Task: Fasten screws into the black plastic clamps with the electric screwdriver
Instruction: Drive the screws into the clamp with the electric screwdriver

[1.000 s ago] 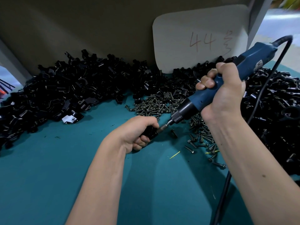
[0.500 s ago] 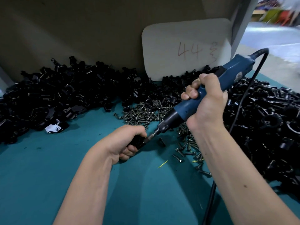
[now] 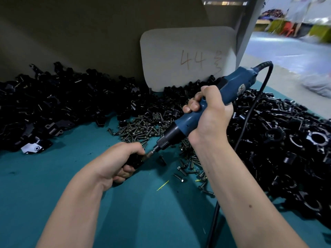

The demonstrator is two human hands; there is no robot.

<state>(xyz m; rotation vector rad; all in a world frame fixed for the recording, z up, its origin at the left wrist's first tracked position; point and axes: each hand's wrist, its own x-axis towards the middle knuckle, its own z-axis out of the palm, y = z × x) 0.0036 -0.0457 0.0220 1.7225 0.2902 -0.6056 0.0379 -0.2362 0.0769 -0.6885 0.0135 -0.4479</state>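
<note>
My left hand (image 3: 119,159) grips a black plastic clamp (image 3: 134,161) low over the teal table, fingers curled round it so most of it is hidden. My right hand (image 3: 210,114) holds the blue electric screwdriver (image 3: 206,111) slanted down to the left. Its bit tip (image 3: 149,154) meets the clamp at my left fingers. A heap of dark screws (image 3: 143,128) lies just behind both hands. One loose clamp (image 3: 162,160) sits beside the bit.
Large piles of black clamps lie to the left (image 3: 53,104) and right (image 3: 286,149). A white card marked 44 (image 3: 188,58) leans on the back wall. The screwdriver's black cord (image 3: 250,113) loops down past my right forearm. Bare teal table (image 3: 134,212) lies in front.
The view has tilted upward, so everything sits lower in frame. Both hands keep the same hold, the bit staying against the clamp.
</note>
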